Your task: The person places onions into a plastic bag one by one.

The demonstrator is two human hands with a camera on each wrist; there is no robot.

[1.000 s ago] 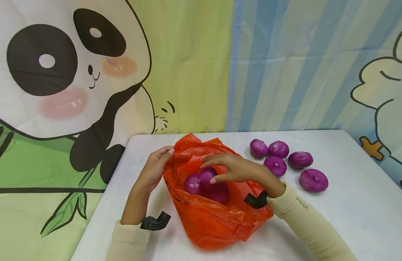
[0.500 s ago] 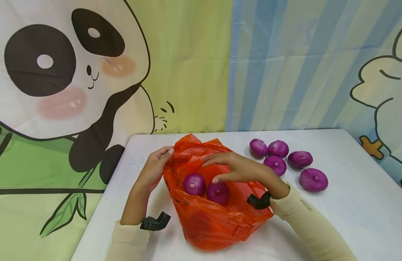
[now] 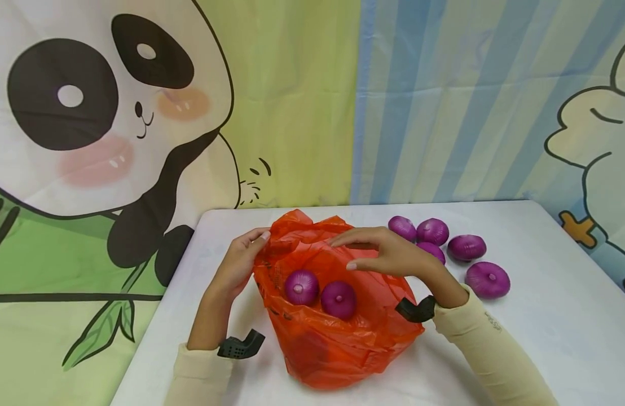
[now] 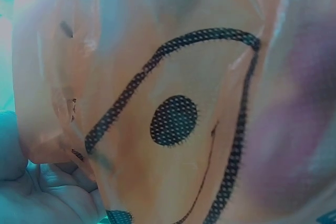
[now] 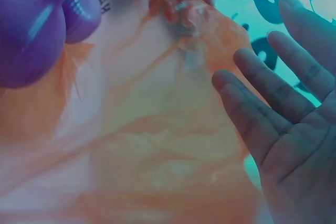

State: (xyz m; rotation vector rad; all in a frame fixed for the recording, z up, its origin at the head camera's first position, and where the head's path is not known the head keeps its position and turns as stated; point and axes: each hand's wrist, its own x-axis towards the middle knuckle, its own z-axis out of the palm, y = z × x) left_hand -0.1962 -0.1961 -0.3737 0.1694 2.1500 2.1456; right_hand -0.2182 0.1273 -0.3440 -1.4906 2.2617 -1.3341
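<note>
An orange-red plastic bag [image 3: 338, 352] stands on the table with its mouth spread. My left hand [image 3: 235, 265] pinches the bag's left rim between thumb and fingers; part of that hand [image 4: 50, 195] shows beside the printed bag wall [image 4: 126, 145] in the left wrist view. Inside the bag, one red onion [image 3: 302, 287] lies beside another red onion [image 3: 338, 300]. Over the right part of the mouth hovers my right hand [image 3: 388, 252], fingers spread apart and holding nothing. The right wrist view shows its open palm [image 5: 299, 166] and a purple onion [image 5: 29, 35] at upper left.
Beyond the right hand, several more red onions lie loose on the white table [image 3: 556, 338], the nearest onion [image 3: 487, 280] at right. One onion [image 3: 431, 252] is partly behind the right hand. A printed curtain [image 3: 302, 101] hangs behind the table.
An onion under my right hand has dropped out of sight among the others in the bag. The right hand has since shifted right and slightly up; the left hand keeps its place.
</note>
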